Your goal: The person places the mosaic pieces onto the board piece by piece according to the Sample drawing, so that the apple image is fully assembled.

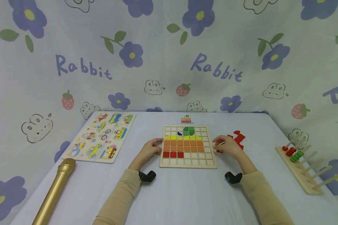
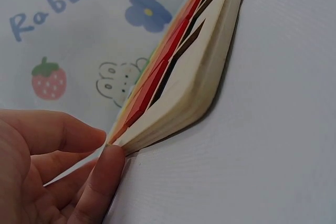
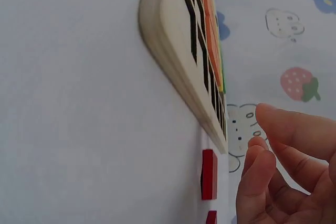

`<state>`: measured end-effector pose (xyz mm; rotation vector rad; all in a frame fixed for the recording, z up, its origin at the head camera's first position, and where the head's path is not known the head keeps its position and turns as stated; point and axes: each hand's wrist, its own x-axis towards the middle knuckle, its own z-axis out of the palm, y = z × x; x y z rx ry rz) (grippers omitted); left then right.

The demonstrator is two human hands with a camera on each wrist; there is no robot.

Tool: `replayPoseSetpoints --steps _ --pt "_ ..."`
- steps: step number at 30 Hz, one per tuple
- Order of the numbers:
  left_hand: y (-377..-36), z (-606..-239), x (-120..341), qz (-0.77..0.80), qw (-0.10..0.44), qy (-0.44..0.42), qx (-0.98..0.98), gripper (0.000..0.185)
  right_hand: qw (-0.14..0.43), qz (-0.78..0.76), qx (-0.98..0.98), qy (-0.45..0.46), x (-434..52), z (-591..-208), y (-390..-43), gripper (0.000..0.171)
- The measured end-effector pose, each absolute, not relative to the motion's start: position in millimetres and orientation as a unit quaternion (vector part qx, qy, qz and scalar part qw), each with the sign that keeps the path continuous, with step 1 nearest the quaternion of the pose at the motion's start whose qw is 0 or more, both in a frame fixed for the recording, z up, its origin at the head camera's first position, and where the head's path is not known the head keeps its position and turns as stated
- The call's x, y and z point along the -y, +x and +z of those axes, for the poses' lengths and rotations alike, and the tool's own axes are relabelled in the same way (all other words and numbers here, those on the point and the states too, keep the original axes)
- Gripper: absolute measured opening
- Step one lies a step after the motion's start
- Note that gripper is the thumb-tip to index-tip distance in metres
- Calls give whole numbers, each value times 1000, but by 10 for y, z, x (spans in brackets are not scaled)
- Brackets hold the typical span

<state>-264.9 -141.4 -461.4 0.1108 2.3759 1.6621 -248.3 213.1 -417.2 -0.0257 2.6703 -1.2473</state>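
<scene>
A square wooden grid board [image 1: 188, 165] lies before me, with red, orange, yellow and green pieces and a small blue one in its cells. My left hand [image 1: 149, 150] pinches the board's left edge, thumb [image 2: 107, 174] and forefinger meeting at the wood in the left wrist view. Beside the right edge, my right hand [image 1: 228, 146] hovers with loosely bent fingers and a gap between thumb and forefinger, nothing in it. Several loose red pieces [image 1: 240, 138] lie right of the board, partly hidden by this hand. One red block [image 3: 209, 174] shows below the fingers in the right wrist view.
Behind the board lies a small pattern card [image 1: 187, 118]. A picture puzzle board [image 1: 81, 155] is at the left, with a gold microphone [image 1: 54, 190] in front of it. On the right stands a wooden peg rack [image 1: 295, 173] with red and green beads.
</scene>
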Motion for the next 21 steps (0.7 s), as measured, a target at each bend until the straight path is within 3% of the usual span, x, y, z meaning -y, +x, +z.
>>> replayPoseSetpoints --steps 11,17,21 --pt "-2636 -4608 1398 560 118 26 -820 55 96 -335 -937 12 -2278 -4289 -2439 32" --pt "-2639 -4613 1404 559 121 29 -820 54 89 -378 -922 3 -2293 -4295 -2455 27" --pt "-2648 -4615 1400 559 121 31 -820 55 96 -448 -888 16 -2250 -4260 -2483 33"
